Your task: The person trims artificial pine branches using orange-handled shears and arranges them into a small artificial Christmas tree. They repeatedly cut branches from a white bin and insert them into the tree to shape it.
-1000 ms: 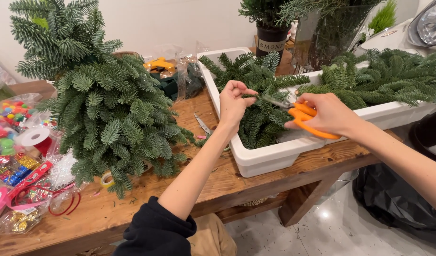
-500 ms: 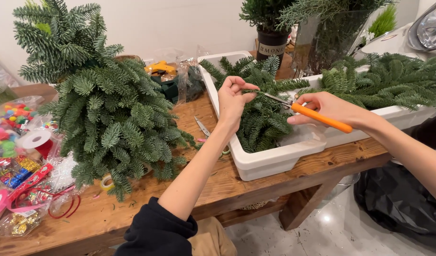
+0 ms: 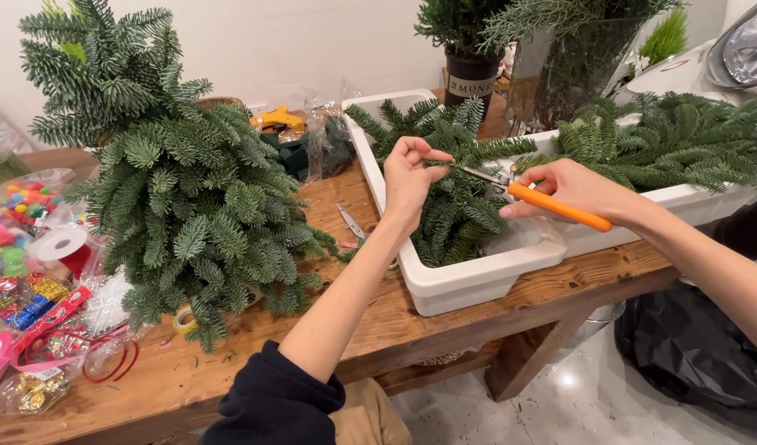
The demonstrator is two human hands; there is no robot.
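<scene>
Fir cuttings fill one long white tub running from centre frame to the right edge, heaped in two clumps with a bare stretch of tub floor between them. Over the nearer clump the left hand is pinched shut, thumb and fingertips gripping a thin sprig at centre frame. The right hand is curled closed around orange-handled snips, whose blades meet the sprig just beside the left fingers. At upper centre stand two more vessels: a dark pot holding a small evergreen, and a glass vase stuffed with feathery greens. One bushy fir arrangement dominates the left half of the wooden table. Clear bags of bright trinkets crowd the left edge. One pair of silver scissors lies beside the tub.
</scene>
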